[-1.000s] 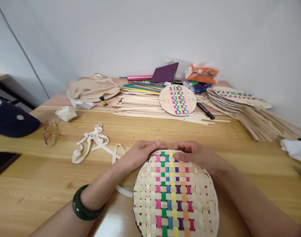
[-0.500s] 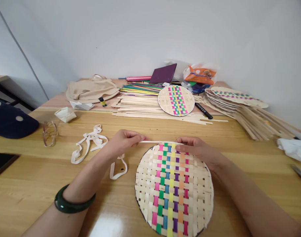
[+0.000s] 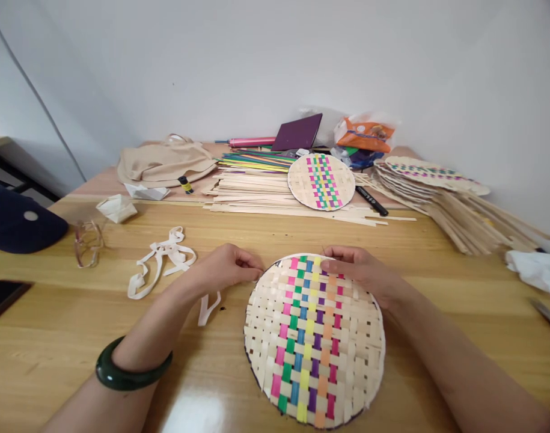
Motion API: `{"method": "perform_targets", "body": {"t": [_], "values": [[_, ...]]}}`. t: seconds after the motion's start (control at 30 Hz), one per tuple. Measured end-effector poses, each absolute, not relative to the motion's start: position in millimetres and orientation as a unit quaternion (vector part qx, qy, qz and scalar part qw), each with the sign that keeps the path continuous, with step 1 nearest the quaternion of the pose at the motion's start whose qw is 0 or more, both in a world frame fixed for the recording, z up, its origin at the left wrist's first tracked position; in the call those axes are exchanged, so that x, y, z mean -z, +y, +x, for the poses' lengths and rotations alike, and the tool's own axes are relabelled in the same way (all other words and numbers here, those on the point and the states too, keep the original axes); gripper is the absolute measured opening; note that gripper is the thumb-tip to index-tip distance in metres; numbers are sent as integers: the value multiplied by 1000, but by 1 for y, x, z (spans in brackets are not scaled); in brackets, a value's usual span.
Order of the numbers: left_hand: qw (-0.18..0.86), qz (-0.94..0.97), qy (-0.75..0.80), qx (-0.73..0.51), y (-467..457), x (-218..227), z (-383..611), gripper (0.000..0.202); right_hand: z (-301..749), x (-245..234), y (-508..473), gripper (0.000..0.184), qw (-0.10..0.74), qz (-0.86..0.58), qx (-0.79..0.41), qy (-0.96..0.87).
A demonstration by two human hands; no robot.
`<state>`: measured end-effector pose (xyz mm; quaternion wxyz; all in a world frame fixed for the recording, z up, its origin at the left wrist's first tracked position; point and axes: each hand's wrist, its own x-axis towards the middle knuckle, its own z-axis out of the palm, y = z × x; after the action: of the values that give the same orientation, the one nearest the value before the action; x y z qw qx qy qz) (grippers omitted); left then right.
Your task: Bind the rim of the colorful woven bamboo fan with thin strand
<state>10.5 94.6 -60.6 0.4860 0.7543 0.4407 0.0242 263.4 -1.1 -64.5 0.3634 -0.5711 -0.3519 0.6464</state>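
Observation:
A round woven bamboo disc (image 3: 314, 343) with pink, green, blue, yellow, purple and orange strips lies tilted before me. My right hand (image 3: 353, 267) pinches its upper right rim, thumb on the front face and fingers behind. At the upper left edge, my left hand (image 3: 234, 267) is closed in a pinch on a white fabric tape, which runs along the disc's top rim. The tape's loose tail (image 3: 208, 310) hangs below the left hand onto the table. White edging follows the right side of the disc; the left side has a dark edge.
A tangle of white tape (image 3: 166, 258) lies left, near glasses (image 3: 88, 243), a navy cap (image 3: 24, 219) and a phone (image 3: 4, 299). Behind are bamboo strips (image 3: 252, 191), a smaller woven disc (image 3: 321, 182), a black marker (image 3: 371, 201) and stacked woven fans (image 3: 432, 180).
My left hand has moved down and closer to the disc's edge, drawing the tape from a straight stretch down against the rim. My right hand keeps its hold.

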Motion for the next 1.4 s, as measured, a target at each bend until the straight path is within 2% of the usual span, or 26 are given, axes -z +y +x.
{"method": "perform_targets", "body": {"t": [0.1, 0.27, 0.37, 0.63, 0.83, 1.03, 1.4], "values": [[485, 767, 419, -40, 94, 57, 10, 24, 263, 64, -2, 30, 367, -570, -641, -359], [404, 746, 466, -251, 88, 46, 15, 29, 260, 63, -2, 30, 358, -565, -646, -369], [436, 724, 427, -322, 74, 45, 26, 28, 257, 62, -3, 30, 347, -562, -646, -383], [557, 647, 462, -240, 48, 58, 51, 25, 253, 66, -6, 25, 336, -562, -642, -399], [643, 557, 469, -237, 50, 58, 50, 24, 252, 65, -6, 27, 316, -570, -647, -397], [644, 560, 461, -245, 54, 57, 49, 26, 253, 64, -5, 29, 329, -570, -655, -370], [635, 570, 470, -227, 54, 62, 48, 28, 247, 62, -8, 34, 317, -583, -609, -436]]}}
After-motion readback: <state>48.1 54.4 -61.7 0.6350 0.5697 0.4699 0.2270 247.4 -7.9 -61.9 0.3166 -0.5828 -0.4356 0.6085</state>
